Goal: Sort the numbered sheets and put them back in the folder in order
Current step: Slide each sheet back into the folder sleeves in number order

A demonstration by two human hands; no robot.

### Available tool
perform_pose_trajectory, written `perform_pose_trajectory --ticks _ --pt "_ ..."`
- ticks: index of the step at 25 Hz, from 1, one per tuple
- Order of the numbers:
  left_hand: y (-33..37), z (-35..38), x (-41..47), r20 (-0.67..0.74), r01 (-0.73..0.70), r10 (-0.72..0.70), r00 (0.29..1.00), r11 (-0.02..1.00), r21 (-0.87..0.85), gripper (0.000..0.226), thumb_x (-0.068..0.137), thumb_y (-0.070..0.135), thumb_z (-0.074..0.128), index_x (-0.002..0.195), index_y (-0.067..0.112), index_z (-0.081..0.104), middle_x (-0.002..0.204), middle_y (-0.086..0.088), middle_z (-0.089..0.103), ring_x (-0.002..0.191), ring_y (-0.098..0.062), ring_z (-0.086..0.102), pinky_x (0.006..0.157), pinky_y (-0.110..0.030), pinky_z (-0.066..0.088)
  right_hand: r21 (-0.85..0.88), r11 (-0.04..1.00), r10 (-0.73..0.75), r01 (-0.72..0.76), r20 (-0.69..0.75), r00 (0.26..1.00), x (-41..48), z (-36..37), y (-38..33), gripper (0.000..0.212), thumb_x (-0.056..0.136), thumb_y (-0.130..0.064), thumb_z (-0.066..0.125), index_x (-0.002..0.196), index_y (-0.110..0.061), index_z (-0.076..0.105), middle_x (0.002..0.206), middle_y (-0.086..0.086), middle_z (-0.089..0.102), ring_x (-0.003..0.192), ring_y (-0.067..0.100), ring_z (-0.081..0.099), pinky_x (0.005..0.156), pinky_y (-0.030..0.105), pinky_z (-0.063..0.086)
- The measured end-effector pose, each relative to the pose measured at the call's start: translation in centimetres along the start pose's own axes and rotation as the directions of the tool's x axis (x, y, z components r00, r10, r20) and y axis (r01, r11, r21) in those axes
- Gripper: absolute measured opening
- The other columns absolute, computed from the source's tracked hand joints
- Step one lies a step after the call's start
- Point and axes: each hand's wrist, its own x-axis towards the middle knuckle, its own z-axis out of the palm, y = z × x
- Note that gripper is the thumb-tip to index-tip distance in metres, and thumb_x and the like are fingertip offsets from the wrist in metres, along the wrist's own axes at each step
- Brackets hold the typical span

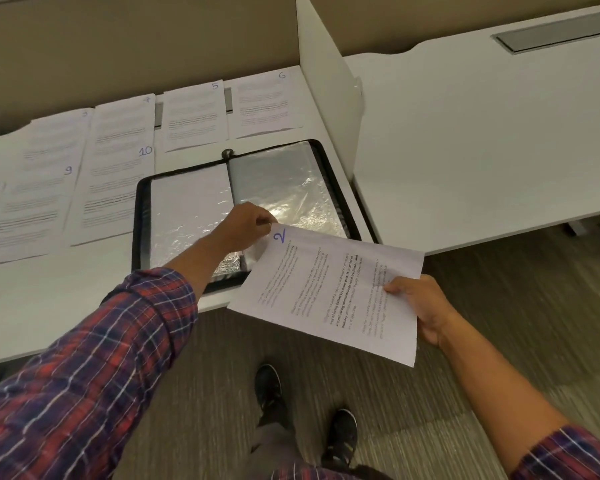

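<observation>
Right hand [418,306] grips sheet 2 [326,289] beyond the desk [66,299] edge, left hand [248,223] pinches its corner over the folder [141,220]; sheets [118,168] crowd behind.

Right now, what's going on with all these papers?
A person is filing numbered pages into an open folder on the desk. Both hands hold the sheet marked 2. The left hand pinches its numbered corner over the folder, and the right hand grips the opposite edge. The other numbered sheets lie spread out on the desk beyond.
</observation>
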Motion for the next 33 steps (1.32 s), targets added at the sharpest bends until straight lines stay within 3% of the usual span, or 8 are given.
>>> perform_pose_trajectory --ticks 3,6,9,16,22,27,30,33 --pt "0.6 -0.5 -0.3 -0.081 -0.064 0.069 0.994 0.996 0.056 0.016 0.086 0.015 0.084 0.099 0.009 0.077 0.079 0.003 0.068 0.069 -0.013 0.064 0.069 -0.023 0.052 -0.018 0.999 -0.037 0.036 -0.044 0.998 -0.3 0.2 -0.3 0.024 0.096 0.002 0.061 0.119 -0.005 0.067 0.114 0.021 0.075 0.102 0.039 0.075 0.093 0.060 0.059" --pt "1.1 0.1 -0.7 -0.095 -0.146 0.159 0.983 0.981 0.131 0.007 0.091 0.012 0.076 0.094 0.005 0.078 0.081 -0.004 0.074 0.070 -0.020 0.066 0.070 -0.037 0.058 -0.038 0.996 -0.081 0.078 -0.063 0.995 -1.4 0.9 -0.6 0.022 0.096 0.001 0.061 0.115 -0.008 0.068 0.111 0.017 0.076 0.100 0.036 0.076 0.089 0.054 0.061" --pt "1.8 0.9 -1.0 -0.094 -0.178 0.196 0.976 0.968 0.178 0.014 0.094 0.007 0.067 0.095 0.002 0.080 0.088 -0.011 0.078 0.074 -0.024 0.068 0.072 -0.038 0.057 -0.081 0.990 -0.120 0.115 -0.059 0.991 -3.1 1.6 -0.5 0.022 0.096 0.001 0.061 0.111 -0.013 0.069 0.108 0.012 0.077 0.097 0.030 0.076 0.086 0.048 0.063" --pt "3.0 2.1 -1.5 -0.068 -0.140 0.157 0.985 0.968 0.210 0.018 0.095 0.006 0.063 0.093 0.003 0.081 0.093 -0.011 0.079 0.078 -0.022 0.069 0.075 -0.037 0.058 -0.177 0.964 -0.211 0.199 -0.054 0.976 -6.2 3.4 0.1 0.018 0.098 0.001 0.059 0.099 -0.014 0.070 0.099 0.008 0.077 0.088 0.022 0.077 0.075 0.036 0.064" --pt "3.5 2.5 -1.8 -0.112 -0.119 0.148 0.983 0.965 0.232 0.012 0.094 0.008 0.066 0.092 0.006 0.078 0.089 -0.009 0.077 0.077 -0.022 0.067 0.070 -0.030 0.048 -0.130 0.968 -0.232 0.214 -0.147 0.961 -6.9 3.7 0.2 0.023 0.098 0.000 0.057 0.096 -0.018 0.071 0.098 0.005 0.077 0.092 0.024 0.075 0.083 0.043 0.064" --pt "3.7 2.8 -2.0 -0.072 -0.130 0.149 0.986 0.966 0.224 0.012 0.091 0.010 0.067 0.087 0.010 0.078 0.083 -0.003 0.074 0.074 -0.019 0.065 0.068 -0.032 0.053 -0.153 0.962 -0.238 0.227 -0.056 0.970 -7.7 4.9 1.1 0.027 0.099 0.000 0.056 0.093 -0.021 0.072 0.097 0.004 0.078 0.095 0.024 0.075 0.083 0.041 0.065" --pt "3.8 3.0 -1.9 -0.074 -0.120 0.139 0.988 0.970 0.212 0.013 0.095 0.012 0.067 0.089 0.010 0.078 0.086 -0.004 0.075 0.074 -0.017 0.065 0.070 -0.032 0.053 -0.108 0.964 -0.257 0.242 -0.147 0.955 -6.7 5.2 1.1 0.028 0.099 0.001 0.054 0.091 -0.019 0.073 0.101 0.008 0.077 0.101 0.029 0.073 0.091 0.048 0.061" --pt "3.3 3.3 -1.7 -0.075 -0.086 0.103 0.992 0.976 0.199 0.010 0.097 0.015 0.067 0.094 0.012 0.077 0.094 -0.004 0.076 0.079 -0.017 0.067 0.076 -0.034 0.058 -0.095 0.965 -0.259 0.244 -0.217 0.941 -6.1 5.3 1.7 0.030 0.100 -0.001 0.053 0.090 -0.023 0.071 0.099 0.006 0.076 0.099 0.026 0.073 0.086 0.041 0.062"
